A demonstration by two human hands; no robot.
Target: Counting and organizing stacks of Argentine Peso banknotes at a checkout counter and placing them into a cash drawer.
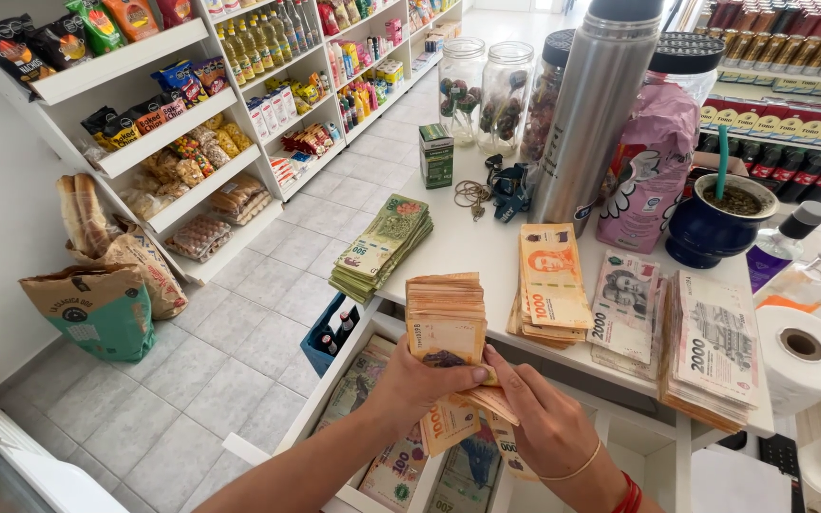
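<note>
Paper banknotes [446, 328] half-hidden behind left hand [420, 385]

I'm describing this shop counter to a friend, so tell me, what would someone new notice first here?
First, the money: both hands, the left hand and the right hand, hold a thick wad of orange banknotes at the front edge of the white counter. More banknote stacks lie across that counter, green ones at its left corner. Behind them stands a tall steel flask beside a blue cup with a straw.
</note>
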